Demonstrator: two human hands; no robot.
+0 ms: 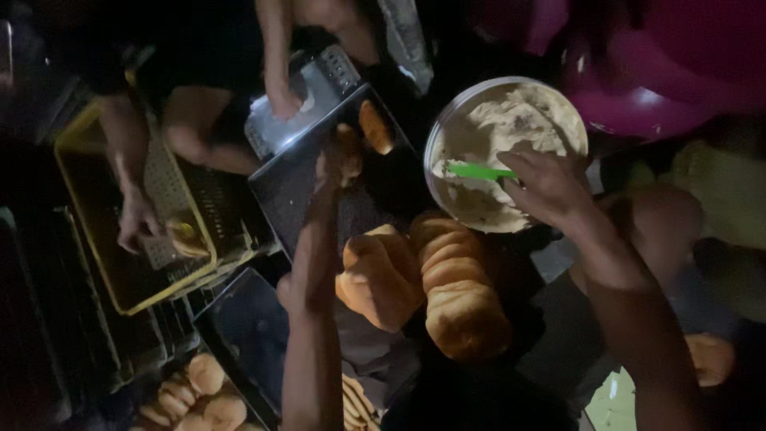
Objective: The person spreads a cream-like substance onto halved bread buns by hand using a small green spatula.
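My right hand [550,187] is clamped on a green spreader [479,171], its blade dipped into the filling bowl [447,120]. My left hand [319,263] reaches, fingers apart, toward a bun [347,156] on the dark tray [295,191].

A dark baking tray [295,187] carries two golden buns [375,126] (its remaining surface too dim to read).

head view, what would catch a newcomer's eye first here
The pale filling in the round bowl at upper right stands out, with the right hand holding a green spreader over it. Below, golden bread loaves lie at centre, and the left hand reaches toward a dark tray.
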